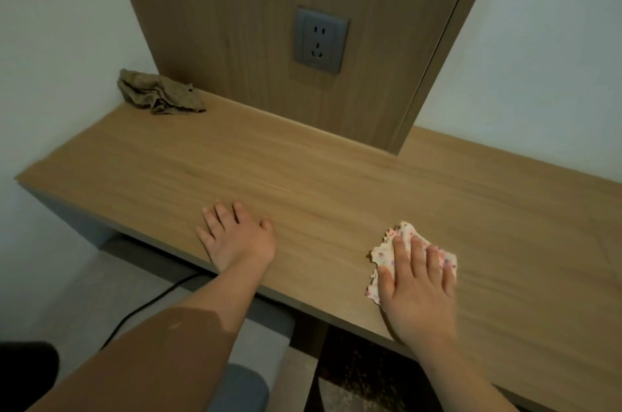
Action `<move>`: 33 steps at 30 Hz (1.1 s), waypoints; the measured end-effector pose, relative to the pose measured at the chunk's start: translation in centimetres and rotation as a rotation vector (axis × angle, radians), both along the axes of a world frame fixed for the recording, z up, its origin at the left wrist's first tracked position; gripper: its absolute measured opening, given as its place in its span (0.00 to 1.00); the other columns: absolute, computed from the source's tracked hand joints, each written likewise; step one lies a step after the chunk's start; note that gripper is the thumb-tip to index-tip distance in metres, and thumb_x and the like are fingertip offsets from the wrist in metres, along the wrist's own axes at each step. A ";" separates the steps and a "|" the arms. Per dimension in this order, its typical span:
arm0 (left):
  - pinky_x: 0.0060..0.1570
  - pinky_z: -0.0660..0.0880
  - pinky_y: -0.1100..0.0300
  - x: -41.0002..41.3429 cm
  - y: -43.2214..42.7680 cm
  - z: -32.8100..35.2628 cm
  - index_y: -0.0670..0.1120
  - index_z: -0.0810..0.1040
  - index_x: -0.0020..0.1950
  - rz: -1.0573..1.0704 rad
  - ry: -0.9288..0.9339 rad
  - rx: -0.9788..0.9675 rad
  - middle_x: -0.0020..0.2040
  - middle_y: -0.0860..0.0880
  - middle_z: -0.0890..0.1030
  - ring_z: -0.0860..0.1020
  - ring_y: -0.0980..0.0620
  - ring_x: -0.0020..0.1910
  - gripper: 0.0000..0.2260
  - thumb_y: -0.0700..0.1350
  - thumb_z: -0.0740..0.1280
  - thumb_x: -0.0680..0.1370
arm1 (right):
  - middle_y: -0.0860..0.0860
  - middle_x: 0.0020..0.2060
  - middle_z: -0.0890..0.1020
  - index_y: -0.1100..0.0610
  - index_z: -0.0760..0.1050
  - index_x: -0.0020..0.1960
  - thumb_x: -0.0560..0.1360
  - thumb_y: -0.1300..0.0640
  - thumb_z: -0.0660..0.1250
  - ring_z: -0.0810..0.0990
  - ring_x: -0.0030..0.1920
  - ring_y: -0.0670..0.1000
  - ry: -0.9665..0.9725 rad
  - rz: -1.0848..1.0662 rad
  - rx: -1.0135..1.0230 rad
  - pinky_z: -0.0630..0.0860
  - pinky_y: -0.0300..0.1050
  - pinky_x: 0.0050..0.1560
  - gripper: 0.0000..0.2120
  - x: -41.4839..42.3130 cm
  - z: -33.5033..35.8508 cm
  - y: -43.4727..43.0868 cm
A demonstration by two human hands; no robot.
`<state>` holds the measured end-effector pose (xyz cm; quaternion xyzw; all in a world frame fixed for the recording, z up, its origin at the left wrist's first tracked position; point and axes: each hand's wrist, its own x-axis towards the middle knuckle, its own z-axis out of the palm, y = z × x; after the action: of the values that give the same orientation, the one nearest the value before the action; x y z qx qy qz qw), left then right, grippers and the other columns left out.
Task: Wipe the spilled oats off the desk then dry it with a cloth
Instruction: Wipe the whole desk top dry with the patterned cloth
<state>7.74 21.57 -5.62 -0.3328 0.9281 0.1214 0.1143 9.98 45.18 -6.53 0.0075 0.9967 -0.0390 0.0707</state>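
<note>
Fingers point(417, 253) of the right hand point(417, 280) lie straight, pressing a cloth point(383, 255) onto the desk point(303, 176) near its front edge, half hiding it. The left hand point(237, 240) rests flat, fingers spread, at that edge. A rag point(160, 96) sits crumpled in the back-left corner.

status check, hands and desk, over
Left hand flat on the desk, holding nothing. Right hand presses the spotted cloth flat, fingers straight. No oats seen on the desk. Brown rag crumpled at back left corner, clear of both hands.

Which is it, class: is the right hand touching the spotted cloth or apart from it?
Touching. The head view shows the right hand lying flat on the spotted cloth.
</note>
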 end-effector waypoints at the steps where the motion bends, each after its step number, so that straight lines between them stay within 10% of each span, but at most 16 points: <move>1: 0.73 0.38 0.45 0.3 0.9 -0.2 0.46 0.42 0.77 0.001 0.007 -0.007 0.77 0.43 0.41 0.39 0.43 0.75 0.28 0.57 0.43 0.81 | 0.51 0.76 0.41 0.48 0.31 0.73 0.75 0.40 0.31 0.38 0.75 0.54 -0.005 -0.010 0.003 0.34 0.55 0.72 0.29 0.4 0.1 -0.5; 6: 0.72 0.38 0.44 1.3 4.3 -0.7 0.46 0.41 0.77 0.047 0.036 -0.015 0.77 0.42 0.40 0.37 0.42 0.75 0.27 0.55 0.42 0.81 | 0.54 0.67 0.72 0.52 0.68 0.70 0.78 0.43 0.48 0.69 0.68 0.60 -0.037 0.443 -0.025 0.56 0.59 0.65 0.26 3.8 -0.2 -3.6; 12: 0.73 0.40 0.43 1.5 5.5 -1.0 0.45 0.41 0.77 0.062 0.078 -0.103 0.77 0.42 0.42 0.39 0.41 0.75 0.28 0.56 0.41 0.80 | 0.48 0.75 0.38 0.43 0.35 0.75 0.74 0.36 0.31 0.35 0.74 0.54 0.012 0.478 0.039 0.33 0.54 0.72 0.30 -2.9 -0.1 1.8; 17: 0.73 0.42 0.43 1.1 5.4 -1.3 0.46 0.41 0.77 0.061 0.078 -0.135 0.77 0.42 0.43 0.40 0.41 0.76 0.29 0.57 0.41 0.80 | 0.50 0.76 0.41 0.45 0.38 0.76 0.79 0.41 0.39 0.39 0.75 0.55 -0.029 0.206 -0.012 0.38 0.58 0.72 0.27 -8.0 0.6 0.6; 20: 0.73 0.42 0.43 1.3 5.3 -1.6 0.46 0.42 0.77 0.054 0.069 -0.153 0.77 0.42 0.43 0.41 0.41 0.76 0.31 0.60 0.39 0.79 | 0.52 0.76 0.44 0.47 0.40 0.76 0.78 0.42 0.34 0.41 0.75 0.59 0.036 0.494 -0.009 0.39 0.61 0.72 0.27 -4.0 -0.1 -1.9; 23: 0.72 0.42 0.43 1.1 5.3 -1.4 0.46 0.42 0.77 0.049 0.079 -0.143 0.77 0.42 0.43 0.40 0.42 0.76 0.35 0.66 0.37 0.76 | 0.51 0.71 0.66 0.46 0.62 0.72 0.80 0.44 0.35 0.63 0.71 0.58 0.088 0.727 -0.063 0.57 0.61 0.71 0.28 -1.0 0.5 -2.9; 27: 0.72 0.42 0.43 1.2 5.2 -1.4 0.46 0.42 0.77 0.048 0.088 -0.151 0.77 0.42 0.43 0.40 0.42 0.76 0.36 0.67 0.37 0.75 | 0.46 0.76 0.44 0.43 0.42 0.76 0.79 0.41 0.36 0.41 0.75 0.51 0.053 0.594 -0.083 0.37 0.53 0.72 0.25 -8.9 -0.3 -2.6; 33: 0.72 0.43 0.43 1.1 5.1 -1.6 0.46 0.41 0.77 0.036 0.081 -0.173 0.77 0.41 0.43 0.41 0.41 0.75 0.36 0.66 0.36 0.75 | 0.48 0.76 0.44 0.47 0.44 0.77 0.80 0.45 0.40 0.42 0.75 0.54 0.005 0.281 -0.071 0.39 0.58 0.72 0.26 -19.6 -0.9 -5.6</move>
<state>8.83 26.72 -7.26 -0.3530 0.9329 0.0560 0.0451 -9.65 39.58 -7.45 -0.1346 0.9861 -0.0638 0.0730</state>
